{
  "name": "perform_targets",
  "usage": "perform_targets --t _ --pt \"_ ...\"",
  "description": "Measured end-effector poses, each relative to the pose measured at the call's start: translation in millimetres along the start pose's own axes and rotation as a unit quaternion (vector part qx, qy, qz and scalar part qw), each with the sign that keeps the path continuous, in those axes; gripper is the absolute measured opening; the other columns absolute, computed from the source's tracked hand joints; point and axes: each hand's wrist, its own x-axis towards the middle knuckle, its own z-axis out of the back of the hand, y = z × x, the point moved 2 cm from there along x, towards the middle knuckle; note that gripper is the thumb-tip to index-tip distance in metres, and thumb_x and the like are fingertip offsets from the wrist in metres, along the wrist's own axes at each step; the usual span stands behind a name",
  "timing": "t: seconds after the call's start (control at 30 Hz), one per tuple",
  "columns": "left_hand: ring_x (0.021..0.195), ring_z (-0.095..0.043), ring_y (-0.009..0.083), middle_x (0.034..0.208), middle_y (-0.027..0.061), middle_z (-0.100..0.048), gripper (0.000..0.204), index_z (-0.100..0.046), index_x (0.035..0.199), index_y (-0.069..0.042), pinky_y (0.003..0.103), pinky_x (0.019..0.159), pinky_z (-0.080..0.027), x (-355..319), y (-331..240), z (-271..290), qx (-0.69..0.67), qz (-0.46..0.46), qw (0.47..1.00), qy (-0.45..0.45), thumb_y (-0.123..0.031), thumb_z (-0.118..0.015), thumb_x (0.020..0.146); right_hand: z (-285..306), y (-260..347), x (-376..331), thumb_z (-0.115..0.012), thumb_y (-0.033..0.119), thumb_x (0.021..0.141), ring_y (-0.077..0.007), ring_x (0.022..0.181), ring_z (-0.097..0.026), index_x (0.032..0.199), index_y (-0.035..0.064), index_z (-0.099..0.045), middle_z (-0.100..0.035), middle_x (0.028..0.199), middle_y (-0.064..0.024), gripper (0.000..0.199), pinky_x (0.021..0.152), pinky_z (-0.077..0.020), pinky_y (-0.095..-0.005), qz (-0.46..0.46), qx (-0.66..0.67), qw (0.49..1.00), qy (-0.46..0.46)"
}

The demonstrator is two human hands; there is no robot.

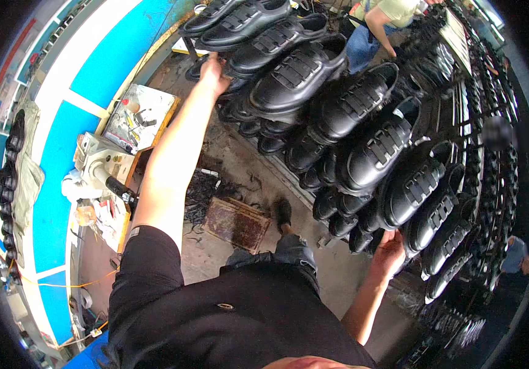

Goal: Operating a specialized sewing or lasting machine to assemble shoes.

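Note:
Several black lace-up shoes [298,74] stand in a row on a tall rack in front of me, toes pointing my way, with more shoes packed below them. My left hand [214,77] reaches far out to the rack's left end, closed beside a black shoe [275,46]; what it grips is hidden. Lower right, my right hand [390,253] is curled closed just under the toe of another black shoe [413,190]. Its fingertips go behind the shoes, so I cannot make out what they hold.
At left, a sewing machine [104,161] stands by a cluttered white work table [144,117]. A brown board [236,222] and black scraps [206,197] lie on the floor near my feet. Another person [378,27] is beyond the rack; further shoe racks [492,154] line the right side.

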Motion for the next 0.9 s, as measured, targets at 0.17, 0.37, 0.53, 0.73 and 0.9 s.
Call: perform_targets --t 0.17,0.37,0.53,0.73,0.9 --pt "0.113 -0.065 0.0312 0.131 0.0128 -0.064 0.044 -0.055 0.132 -0.005 0.055 0.095 -0.053 -48 -21 -22 0.041 -0.041 0.997 0.042 -0.039 -0.039 0.108 -6 -3 -4 -0.043 0.016 0.104 -0.0316 0.118 -0.062 0.127 -0.0094 -0.054 -0.061 0.128 -0.022 0.036 0.106 -0.0508 -0.0423 0.021 0.006 1.0 0.01" --pt "0.089 -0.065 0.0306 0.113 0.0155 -0.064 0.037 -0.052 0.123 -0.002 0.052 0.089 -0.055 -53 -34 6 -0.015 -0.072 0.994 0.077 -0.033 -0.037 0.109 -21 -7 0 -0.041 0.008 0.101 -0.0362 0.121 -0.061 0.124 -0.0158 -0.052 -0.059 0.131 -0.0256 0.035 0.107 -0.05 -0.0448 0.044 0.008 0.998 0.033" --pt "0.114 -0.063 0.0391 0.125 0.0262 -0.062 0.044 -0.041 0.137 0.0 0.054 0.1 -0.05 -148 -19 53 -0.158 -0.049 0.968 0.191 -0.033 -0.039 0.108 -10 -10 32 -0.042 0.023 0.104 -0.0358 0.124 -0.059 0.132 -0.0114 -0.05 -0.06 0.132 -0.024 0.045 0.108 -0.0509 -0.0415 0.055 -0.033 0.997 0.053" --pt "0.112 -0.063 0.0215 0.132 0.0131 -0.061 0.063 -0.046 0.145 -0.007 0.04 0.099 -0.051 -389 76 225 0.145 0.081 0.937 0.308 -0.054 -0.047 0.103 6 -3 69 -0.044 0.026 0.102 -0.0323 0.127 -0.054 0.134 -0.0104 -0.049 -0.056 0.135 -0.024 0.049 0.108 -0.0493 -0.0384 0.091 -0.035 0.99 0.102" --pt "0.102 -0.061 0.0144 0.117 0.0041 -0.064 0.04 -0.054 0.134 -0.002 0.028 0.084 -0.05 -474 186 493 0.095 0.131 0.987 -0.006 -0.022 -0.064 0.1 -10 -64 15 -0.047 0.025 0.1 -0.0246 0.102 -0.066 0.106 -0.0027 -0.063 -0.069 0.101 -0.0121 0.033 0.087 -0.0551 -0.0313 0.103 0.007 0.98 0.172"
